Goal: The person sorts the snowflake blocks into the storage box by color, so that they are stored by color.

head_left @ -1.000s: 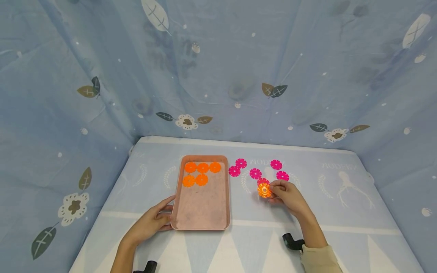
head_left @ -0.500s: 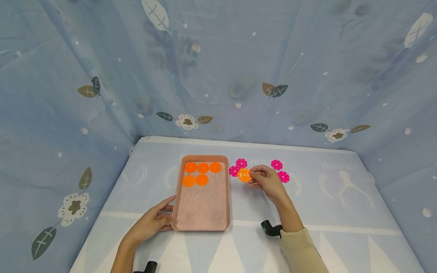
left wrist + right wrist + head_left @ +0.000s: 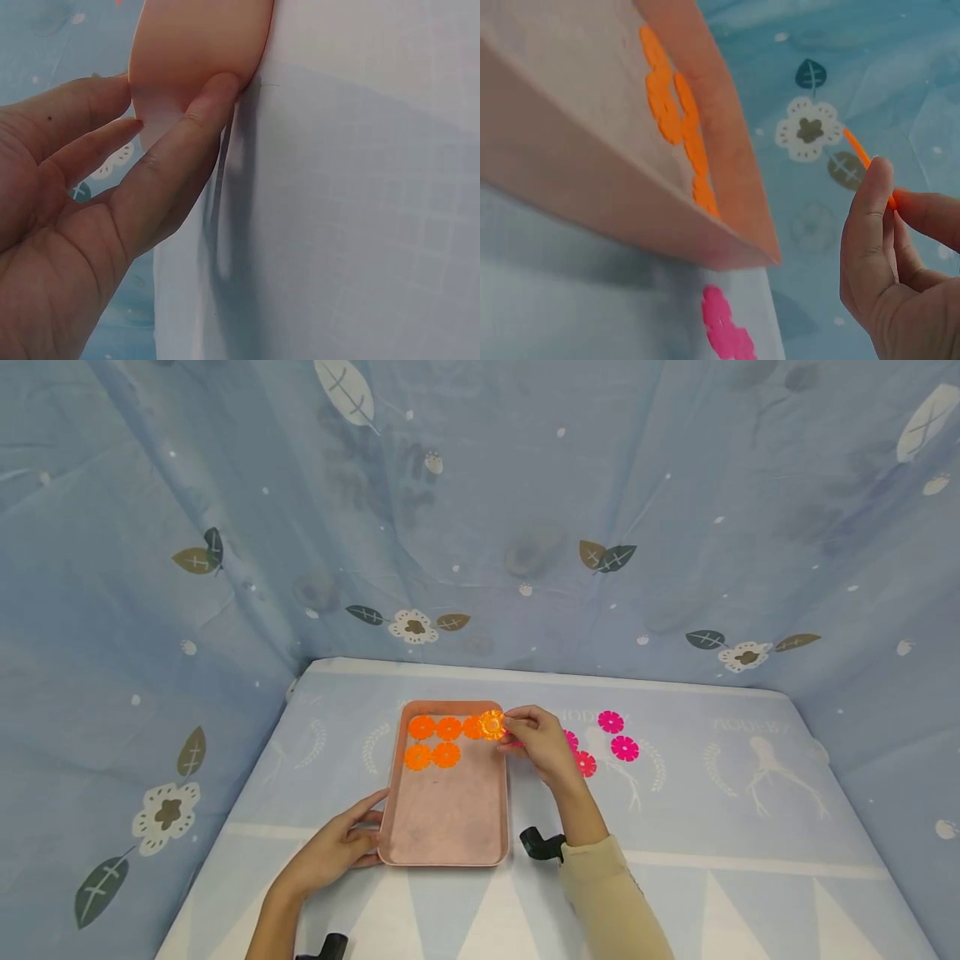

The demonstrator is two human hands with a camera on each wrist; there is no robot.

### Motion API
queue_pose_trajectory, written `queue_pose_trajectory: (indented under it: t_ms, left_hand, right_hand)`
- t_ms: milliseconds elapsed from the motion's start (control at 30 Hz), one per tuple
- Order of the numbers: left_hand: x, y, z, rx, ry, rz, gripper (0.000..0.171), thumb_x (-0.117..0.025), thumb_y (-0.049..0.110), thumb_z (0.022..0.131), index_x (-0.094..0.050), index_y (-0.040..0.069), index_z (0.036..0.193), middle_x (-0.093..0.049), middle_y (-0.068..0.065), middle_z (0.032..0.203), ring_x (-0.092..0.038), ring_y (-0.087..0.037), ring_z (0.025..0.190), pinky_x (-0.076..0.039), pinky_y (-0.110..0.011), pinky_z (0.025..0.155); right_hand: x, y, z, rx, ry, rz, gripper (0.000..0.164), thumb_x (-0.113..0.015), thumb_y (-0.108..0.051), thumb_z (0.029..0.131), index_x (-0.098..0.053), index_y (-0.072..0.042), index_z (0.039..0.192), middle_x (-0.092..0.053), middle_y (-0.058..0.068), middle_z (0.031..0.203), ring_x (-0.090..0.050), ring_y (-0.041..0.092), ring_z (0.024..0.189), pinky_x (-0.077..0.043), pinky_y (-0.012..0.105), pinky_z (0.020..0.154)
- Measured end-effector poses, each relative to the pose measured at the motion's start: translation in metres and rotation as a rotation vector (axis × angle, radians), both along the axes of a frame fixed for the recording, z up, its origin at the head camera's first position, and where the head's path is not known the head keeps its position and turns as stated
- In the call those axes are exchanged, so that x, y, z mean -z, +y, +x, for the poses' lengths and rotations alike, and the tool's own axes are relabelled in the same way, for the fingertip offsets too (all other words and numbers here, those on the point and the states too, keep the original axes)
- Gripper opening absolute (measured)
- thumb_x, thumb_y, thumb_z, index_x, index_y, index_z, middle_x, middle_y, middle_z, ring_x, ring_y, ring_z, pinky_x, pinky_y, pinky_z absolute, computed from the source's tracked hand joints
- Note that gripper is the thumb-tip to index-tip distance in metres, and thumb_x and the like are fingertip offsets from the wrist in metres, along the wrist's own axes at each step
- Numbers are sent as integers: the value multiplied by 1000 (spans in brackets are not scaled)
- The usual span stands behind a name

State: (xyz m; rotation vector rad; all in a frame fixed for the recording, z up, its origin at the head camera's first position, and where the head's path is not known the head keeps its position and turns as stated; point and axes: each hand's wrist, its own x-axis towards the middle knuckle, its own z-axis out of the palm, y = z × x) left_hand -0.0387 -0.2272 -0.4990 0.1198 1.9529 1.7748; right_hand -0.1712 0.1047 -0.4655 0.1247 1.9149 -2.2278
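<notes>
A thin orange notched disc (image 3: pixel 492 724), like a flower-shaped interlocking toy piece, is pinched between the thumb and fingers of my right hand (image 3: pixel 543 745). It shows edge-on in the right wrist view. In the head view it overlaps the far right corner of the pink tray (image 3: pixel 442 818) and covers part of one orange disc inside. Several matching orange discs (image 3: pixel 447 755) lie in two rows at the tray's far end. My left hand (image 3: pixel 330 852) touches the tray's left side near its front corner, fingertips against the outer wall (image 3: pixel 199 45).
Several pink notched discs (image 3: pixel 625 748) lie on the patterned cloth right of the tray, some hidden behind my right hand. A blue printed curtain (image 3: pixel 525 635) rises behind the table and at both sides. Black wrist mounts (image 3: pixel 542 844) stick out at both wrists.
My right hand has carried the orange disc leftward and away from me, from over the pink discs to the tray's far right corner. The left hand and tray have stayed put.
</notes>
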Motion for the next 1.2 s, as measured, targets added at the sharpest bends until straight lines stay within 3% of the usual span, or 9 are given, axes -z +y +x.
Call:
queue_pose_trajectory:
  t_ms: [233,433,567,767,933,1100,1200]
  left_hand:
    - [0,0,0,-3,-8,-1,65,-53,2,102,-25,11,159,-39,-32,142,-61,-39,113,-57,-39,88]
    - [0,1,1,-11,-13,-3,65,-53,1,101,-25,11,159,-39,-30,142,-57,-39,119,-56,-39,89]
    - [0,1,1,-15,-11,-7,65,-52,0,101,-26,12,160,-39,-29,142,-57,-39,120,-56,-39,89]
    - [0,1,2,-21,-7,-22,65,-52,0,101,-27,12,159,-39,-29,141,-59,-38,118,-57,-39,88]
    - [-1,2,2,-23,-7,-30,65,-53,0,100,-27,13,159,-40,-28,141,-59,-38,117,-57,-39,87]
    - [-1,2,1,-24,-5,-24,66,-53,-1,100,-27,12,159,-40,-29,141,-59,-38,116,-57,-39,87]
    - [-2,2,1,-24,-5,-18,66,-52,-1,100,-27,12,159,-40,-30,141,-60,-38,115,-57,-39,88]
  right_hand:
    - [12,-24,-5,15,29,54,18,-64,-3,96,-63,9,110,-66,19,91,-70,32,72,-57,55,77]
    - [26,-36,-9,7,98,327,13,-65,-4,95,-66,6,103,-67,14,86,-69,21,61,-61,35,60]
    - [29,-41,-8,-13,150,454,9,-63,-2,94,-66,5,99,-67,12,82,-67,19,54,-59,33,51]
    - [23,-44,-8,-87,187,634,4,-62,1,93,-64,4,92,-67,11,74,-67,23,51,-55,29,46]
    - [16,-45,-6,-140,207,776,7,-62,-1,94,-65,6,96,-67,9,76,-65,20,53,-53,26,49]
    - [0,-36,-2,-136,233,881,11,-65,-6,95,-67,4,100,-66,10,87,-58,18,62,-54,28,58]
    - [-8,-28,-1,-101,251,868,14,-66,-9,95,-67,3,103,-67,11,91,-60,18,68,-55,30,61]
